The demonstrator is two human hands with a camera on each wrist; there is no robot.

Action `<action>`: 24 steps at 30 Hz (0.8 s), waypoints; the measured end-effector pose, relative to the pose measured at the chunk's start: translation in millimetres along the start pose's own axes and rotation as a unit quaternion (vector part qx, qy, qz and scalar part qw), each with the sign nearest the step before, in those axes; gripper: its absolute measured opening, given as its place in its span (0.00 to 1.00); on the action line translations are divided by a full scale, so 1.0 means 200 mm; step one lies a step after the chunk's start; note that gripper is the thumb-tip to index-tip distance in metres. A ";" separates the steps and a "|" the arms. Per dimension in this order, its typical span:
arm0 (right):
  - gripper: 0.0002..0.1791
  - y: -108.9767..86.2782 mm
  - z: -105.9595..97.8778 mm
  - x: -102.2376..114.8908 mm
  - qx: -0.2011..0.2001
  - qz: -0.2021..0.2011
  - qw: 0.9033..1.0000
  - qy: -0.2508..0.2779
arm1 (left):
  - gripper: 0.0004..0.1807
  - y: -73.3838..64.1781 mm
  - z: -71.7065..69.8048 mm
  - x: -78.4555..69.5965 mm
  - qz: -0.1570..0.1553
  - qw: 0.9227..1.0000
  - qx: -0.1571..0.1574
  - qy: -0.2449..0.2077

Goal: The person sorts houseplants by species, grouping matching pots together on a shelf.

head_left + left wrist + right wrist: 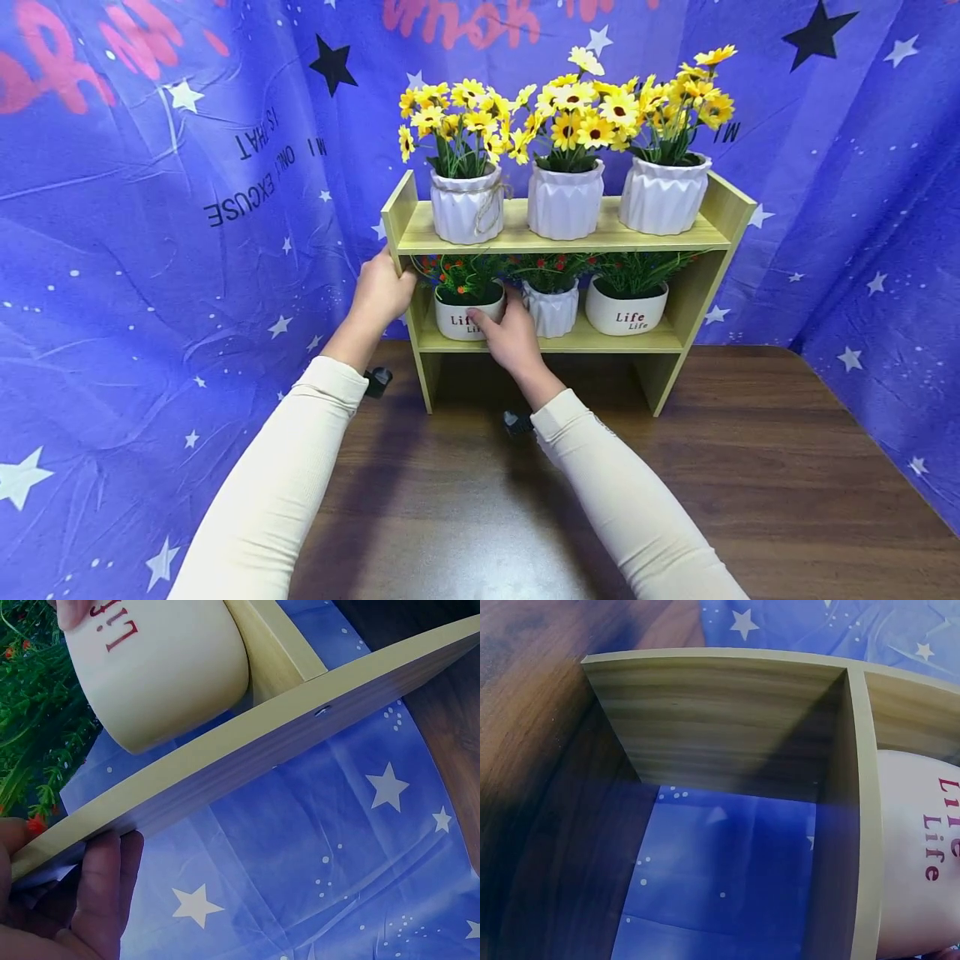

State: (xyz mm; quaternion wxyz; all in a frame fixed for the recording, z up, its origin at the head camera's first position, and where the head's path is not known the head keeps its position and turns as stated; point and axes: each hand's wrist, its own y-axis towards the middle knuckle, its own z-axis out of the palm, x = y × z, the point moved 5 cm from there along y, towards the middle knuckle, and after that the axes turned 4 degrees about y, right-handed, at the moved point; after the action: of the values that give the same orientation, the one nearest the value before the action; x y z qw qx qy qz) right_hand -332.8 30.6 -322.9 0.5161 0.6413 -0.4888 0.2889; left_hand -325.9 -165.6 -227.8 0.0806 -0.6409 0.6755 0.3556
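A two-tier wooden shelf (562,247) stands on the table. My left hand (381,287) grips its left side panel, and in the left wrist view the fingers of that hand (97,900) curl round the panel (210,754). On the lower tier, my right hand (513,333) holds the left white potted plant (450,323), thumb on the front lettering and fingers round its right side. This pot has "Life" printed in red and green foliage with small red blooms. The right wrist view shows the pot (919,877) on the tier; the right hand is out of sight there.
Beside it stand a ribbed white pot (552,312) and another "Life" pot (626,310). Three white pots of yellow flowers line the upper tier, including one with twine (467,208). A blue star-printed curtain (247,167) hangs behind; the brown table (450,500) extends in front.
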 end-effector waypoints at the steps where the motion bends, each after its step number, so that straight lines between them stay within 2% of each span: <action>1: 0.41 0.00 0.00 0.00 0.002 0.003 1.000 0.000 | 0.16 0.00 0.00 0.00 -0.001 1.000 0.000 0.002; 12: 0.43 0.05 -0.01 -0.03 -0.003 0.022 0.999 -0.024 | 0.17 0.01 0.01 -0.02 -0.003 1.000 0.000 0.006; 16: 0.44 0.03 -0.01 -0.02 -0.005 0.029 0.999 -0.019 | 0.18 -0.02 0.02 0.00 0.009 1.000 -0.003 -0.017; 20: 0.44 -0.01 -0.03 -0.01 0.004 0.018 1.000 0.000 | 0.22 -0.11 0.05 0.04 0.008 0.995 -0.032 -0.092; 24: 0.36 -0.12 -0.09 0.01 0.013 -0.002 1.000 0.016 | 0.26 -0.27 0.09 0.10 -0.013 0.983 -0.080 -0.162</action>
State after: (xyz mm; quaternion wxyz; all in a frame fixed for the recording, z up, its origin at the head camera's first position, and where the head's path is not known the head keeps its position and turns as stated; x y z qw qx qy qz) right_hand -307.9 46.6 -325.6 0.5159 0.6446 -0.4750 0.3045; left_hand -284.8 -167.4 -272.2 0.1423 -0.5879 0.6145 0.5065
